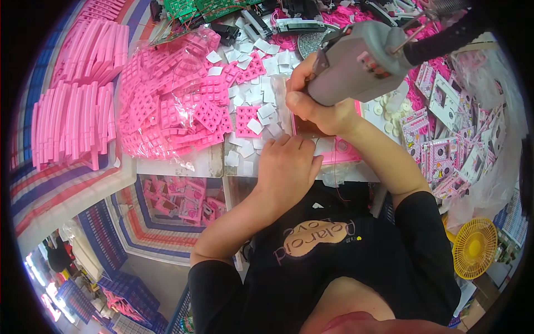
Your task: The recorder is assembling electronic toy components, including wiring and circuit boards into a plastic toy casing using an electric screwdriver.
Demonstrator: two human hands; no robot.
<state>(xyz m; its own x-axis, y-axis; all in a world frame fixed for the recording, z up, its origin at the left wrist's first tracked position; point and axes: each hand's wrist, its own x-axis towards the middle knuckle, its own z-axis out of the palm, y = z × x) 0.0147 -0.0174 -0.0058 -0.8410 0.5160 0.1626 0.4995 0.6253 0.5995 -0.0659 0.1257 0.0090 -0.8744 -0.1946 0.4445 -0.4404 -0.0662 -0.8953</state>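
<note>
My right hand (328,108) is wrapped round a grey electric screwdriver (356,67), held over the work. Its tip is hidden behind the hand. Below it, at the table's near edge, lies a pink plastic casing (340,154) with a brown board (305,127) in it. A thin red wire (340,192) hangs from the casing over the edge. My left hand (286,170) is closed at the casing's left side, fingers bent against it; its fingertips are partly hidden.
A clear bag of pink keypads (172,100) and scattered white squares (239,100) lie left. Pink strips (72,119) are stacked farther left. Printed panels (442,153) and white round pieces (392,114) sit right. Green circuit boards (222,6) lie at the back. A yellow fan (474,249) stands lower right.
</note>
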